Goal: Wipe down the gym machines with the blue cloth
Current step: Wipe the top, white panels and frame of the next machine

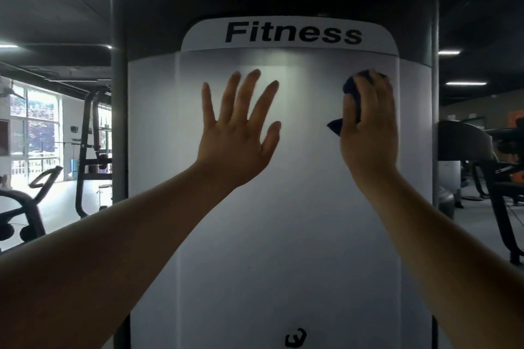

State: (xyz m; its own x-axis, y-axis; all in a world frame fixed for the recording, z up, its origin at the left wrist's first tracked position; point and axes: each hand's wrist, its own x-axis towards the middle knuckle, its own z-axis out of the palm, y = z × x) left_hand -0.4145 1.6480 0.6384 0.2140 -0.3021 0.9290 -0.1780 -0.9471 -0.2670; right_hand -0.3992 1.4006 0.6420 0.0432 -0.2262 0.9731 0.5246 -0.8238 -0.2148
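Observation:
A tall white machine cover (283, 235) fills the middle of the view, with the word "Fitness" printed across its top. My left hand (241, 133) lies flat on the cover with its fingers spread, holding nothing. My right hand (368, 127) presses a bunched dark blue cloth (350, 93) against the cover's upper right part. The cloth shows at my fingertips and beside my thumb; the hand hides the other parts of it.
A grey upright post (119, 93) runs along the cover's left side. Behind it stand a black rack (88, 150) and an exercise bike (25, 207) by bright windows. Dark cardio machines (487, 167) stand on the grey floor at right.

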